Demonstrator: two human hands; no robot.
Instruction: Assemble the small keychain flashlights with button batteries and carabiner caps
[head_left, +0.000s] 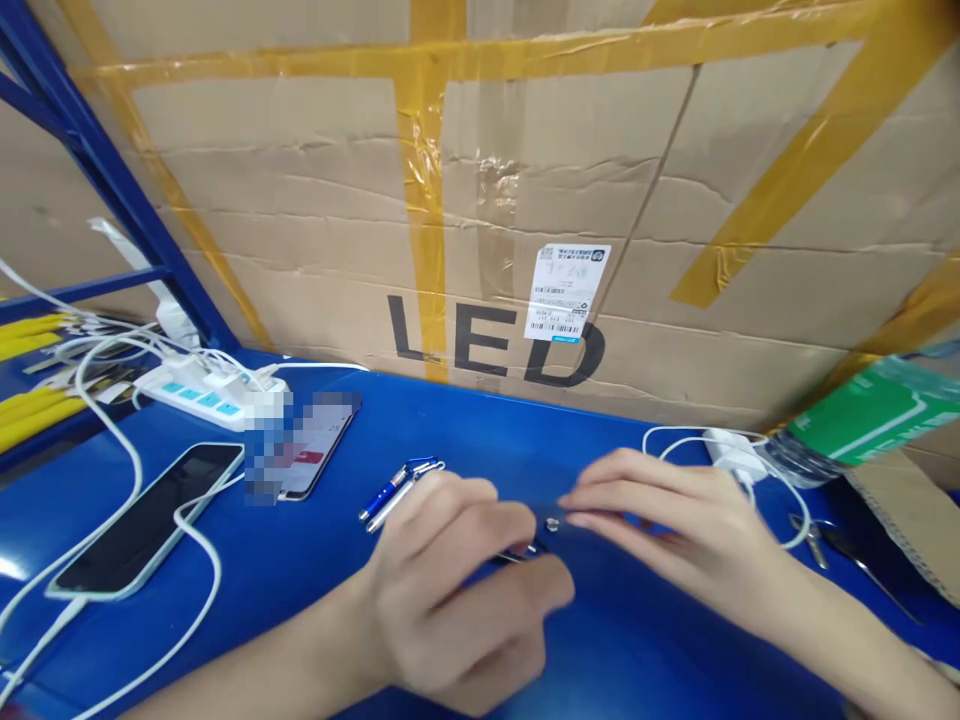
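My left hand (469,595) is closed, fingers curled round a thin dark-blue piece (517,553), of which only a short length shows between thumb and fingers. Facing it from the right, my right hand (667,520) has its thumb and fingertips pinched together. A small shiny silver part (553,524) shows right at those fingertips; whether it is gripped or just beside them I cannot tell. Behind my left hand, a slim blue metal tube (385,497) with a clip lies alongside a silver one (390,507), both partly covered by the hand.
Two phones, one dark-screened (154,525) and one lit (319,445), lie left on the blue table (300,600) among white cables. A power strip (199,395) is behind them. A large taped carton (322,230) stands at the back. Scissors (855,560) and a green-labelled bottle (870,410) are right.
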